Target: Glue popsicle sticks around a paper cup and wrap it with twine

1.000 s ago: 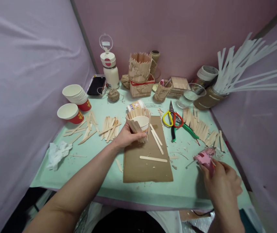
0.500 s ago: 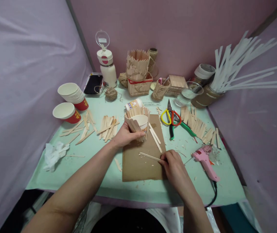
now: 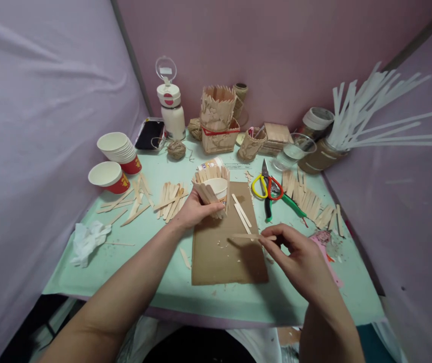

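Note:
My left hand (image 3: pixel 199 210) grips a paper cup (image 3: pixel 218 188) whose outside is ringed with upright popsicle sticks (image 3: pixel 206 194); the cup is tilted, its mouth facing up and toward me. Between the thumb and fingertips of my right hand (image 3: pixel 289 247) is a single popsicle stick (image 3: pixel 248 236), raised above a brown cardboard sheet (image 3: pixel 216 262) and pointing left. Two loose sticks (image 3: pixel 241 214) lie on the right part of the cardboard, with thin glue-like bits near its middle. A pink glue gun (image 3: pixel 324 247) rests at the right, partly hidden behind my right hand.
Scissors (image 3: pixel 267 186) and green-handled pliers (image 3: pixel 293 204) lie right of the cardboard. Stick piles (image 3: pixel 170 199) are on the left, near stacked paper cups (image 3: pixel 117 148) and a crumpled tissue (image 3: pixel 89 242). A bottle (image 3: pixel 173 121), stick-covered containers (image 3: pixel 218 108) and a water cup (image 3: pixel 294 151) line the back.
My right hand has lifted the popsicle stick off the cardboard and turned it level, moving right and covering part of the glue gun. My left hand still holds the cup.

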### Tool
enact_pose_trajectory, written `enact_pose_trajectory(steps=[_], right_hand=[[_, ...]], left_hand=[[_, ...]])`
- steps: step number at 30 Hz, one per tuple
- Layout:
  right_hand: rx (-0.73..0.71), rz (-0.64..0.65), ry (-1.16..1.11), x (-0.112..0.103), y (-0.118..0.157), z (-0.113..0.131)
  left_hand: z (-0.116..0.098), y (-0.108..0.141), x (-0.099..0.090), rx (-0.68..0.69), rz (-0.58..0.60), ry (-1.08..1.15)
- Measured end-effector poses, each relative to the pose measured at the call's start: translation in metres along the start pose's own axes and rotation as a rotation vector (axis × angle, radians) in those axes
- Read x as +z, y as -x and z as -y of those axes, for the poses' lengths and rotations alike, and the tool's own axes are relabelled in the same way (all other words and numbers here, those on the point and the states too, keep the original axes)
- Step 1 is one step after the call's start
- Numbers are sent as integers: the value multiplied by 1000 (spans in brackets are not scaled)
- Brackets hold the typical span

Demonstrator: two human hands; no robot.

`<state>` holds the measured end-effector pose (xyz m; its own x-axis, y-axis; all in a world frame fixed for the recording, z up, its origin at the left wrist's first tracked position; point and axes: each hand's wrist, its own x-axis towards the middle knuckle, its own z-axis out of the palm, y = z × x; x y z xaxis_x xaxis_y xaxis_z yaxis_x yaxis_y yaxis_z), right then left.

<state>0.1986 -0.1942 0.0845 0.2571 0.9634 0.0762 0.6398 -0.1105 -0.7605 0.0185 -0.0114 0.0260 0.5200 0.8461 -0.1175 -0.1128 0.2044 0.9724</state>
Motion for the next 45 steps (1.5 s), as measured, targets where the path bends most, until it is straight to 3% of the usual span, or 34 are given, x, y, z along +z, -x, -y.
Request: enact_pose_trajectory(steps=[4, 10, 15, 22, 29, 45], right_hand=[[-59, 40, -10, 3, -19, 4], [-260, -21, 1, -4, -51, 28], [-279, 47, 47, -9, -82, 44], [-281, 101, -26, 2, -118, 52], [-305, 106, -44, 11, -130, 50], [-315, 133, -67, 23, -138, 45]], left_hand=[[-1, -1, 0, 15, 10, -7], [-4, 1, 1, -13, 34, -13], [1, 1, 0, -53, 83, 22], [7, 2, 1, -112, 169, 150], [6, 2, 1, -138, 224, 171], [10, 4, 3, -144, 208, 109]])
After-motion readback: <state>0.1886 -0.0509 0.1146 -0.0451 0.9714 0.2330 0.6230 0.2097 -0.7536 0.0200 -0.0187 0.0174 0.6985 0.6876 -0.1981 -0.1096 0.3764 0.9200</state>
